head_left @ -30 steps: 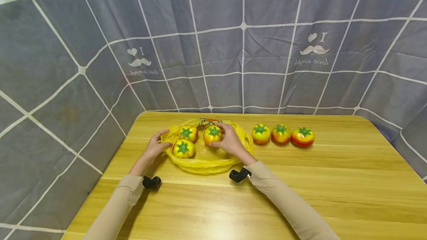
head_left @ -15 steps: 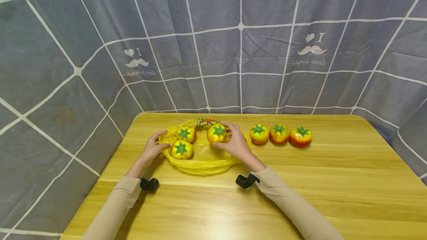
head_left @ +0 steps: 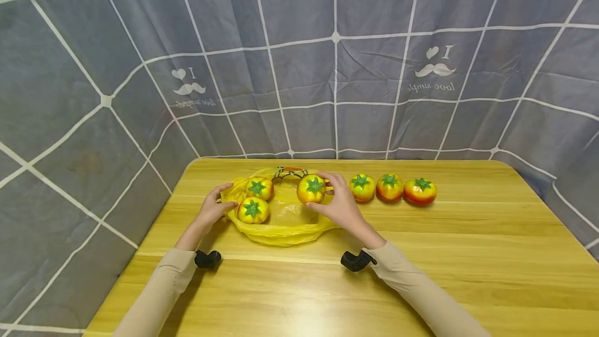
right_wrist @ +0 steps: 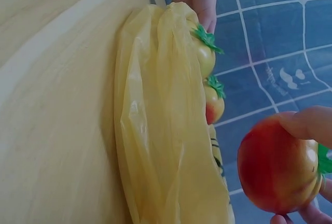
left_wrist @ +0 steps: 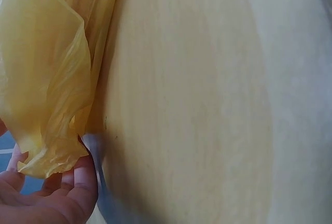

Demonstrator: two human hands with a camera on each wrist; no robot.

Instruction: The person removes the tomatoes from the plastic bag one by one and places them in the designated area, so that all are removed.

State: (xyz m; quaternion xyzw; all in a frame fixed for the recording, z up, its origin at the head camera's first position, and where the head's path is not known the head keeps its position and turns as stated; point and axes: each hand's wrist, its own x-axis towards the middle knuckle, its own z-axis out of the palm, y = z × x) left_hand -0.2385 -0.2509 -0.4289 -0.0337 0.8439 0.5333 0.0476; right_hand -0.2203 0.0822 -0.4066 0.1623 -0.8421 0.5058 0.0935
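In the head view a yellow plastic bag (head_left: 281, 236) lies spread with its mouth up. My left hand (head_left: 212, 209) grips its left edge; in the left wrist view thin yellow plastic (left_wrist: 57, 159) sits between thumb and fingers. Two yellow-red tomatoes with green star-shaped tops, a front one (head_left: 253, 210) and a back one (head_left: 259, 188), rest in the bag's left part. My right hand (head_left: 343, 204) holds another tomato (head_left: 311, 189) over the bag's right side, thumb in front and fingers behind. The right wrist view shows this tomato's red underside (right_wrist: 275, 164), apart from the bag's rim.
Three more tomatoes stand in a row right of the bag: a left one (head_left: 362, 188), a middle one (head_left: 390, 188) and a right one (head_left: 420, 192). All rest on a wooden table (head_left: 421, 274). A grey checked curtain (head_left: 304, 77) hangs behind it.
My right hand has moved to the right with its tomato, which looks larger and higher over the bag. My left hand stays at the bag's left edge. The head view has shifted slightly.
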